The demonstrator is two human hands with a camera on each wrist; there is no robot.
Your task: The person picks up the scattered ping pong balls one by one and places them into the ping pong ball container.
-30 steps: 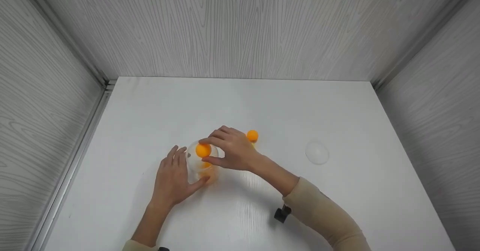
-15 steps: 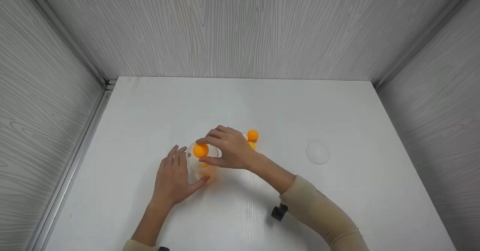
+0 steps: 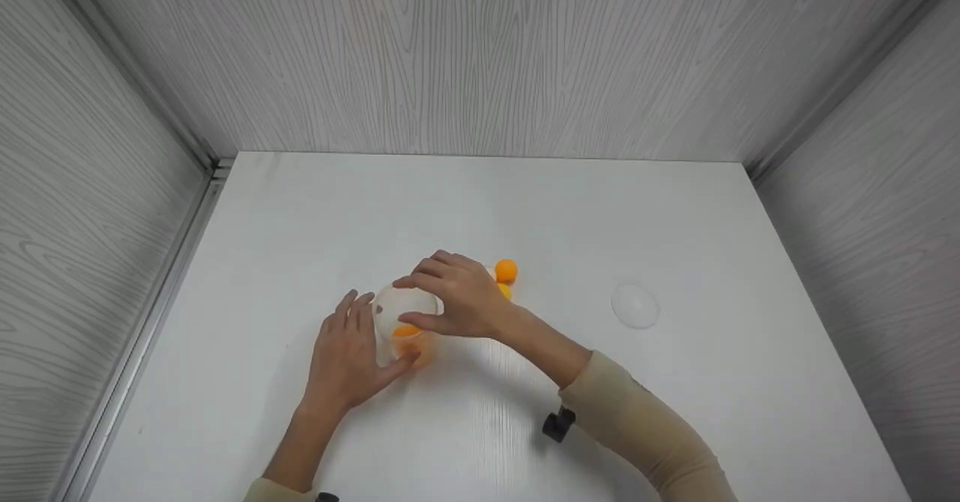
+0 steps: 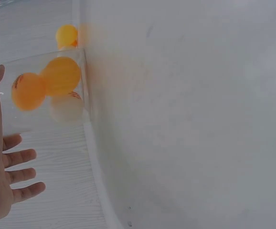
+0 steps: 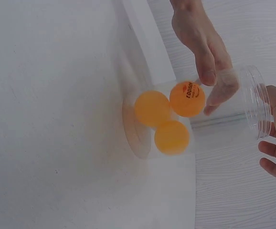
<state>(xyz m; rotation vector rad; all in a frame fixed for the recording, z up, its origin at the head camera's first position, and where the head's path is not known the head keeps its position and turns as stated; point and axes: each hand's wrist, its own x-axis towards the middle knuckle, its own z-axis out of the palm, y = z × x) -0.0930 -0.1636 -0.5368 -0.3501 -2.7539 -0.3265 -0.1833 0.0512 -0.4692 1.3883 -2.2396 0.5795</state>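
A clear plastic jar (image 5: 219,136) stands upright on the white table, its mouth uncovered. Several balls lie in its lower part: an orange ball (image 5: 187,98) with dark print, other orange ones, and a whitish ball (image 4: 65,109). My left hand (image 3: 345,367) holds the jar from the left, thumb across the near side and fingers along the far side. Over the mouth, my right hand (image 3: 465,299) has thumb and fingers parted, with nothing between them. Beyond the right hand rest an orange ball (image 3: 506,271) and a partly hidden yellow-orange ball (image 3: 504,291).
A clear round lid (image 3: 634,305) lies flat on the table (image 3: 570,217), right of the jar. Grey wood-grain panels (image 3: 480,59) enclose the back and both sides. A small black device (image 3: 557,425) hangs at the right sleeve.
My right hand pinched an orange ball over the jar's mouth and shifted slightly left; the ball has left its fingers and dropped into the jar. The left hand has stayed put.
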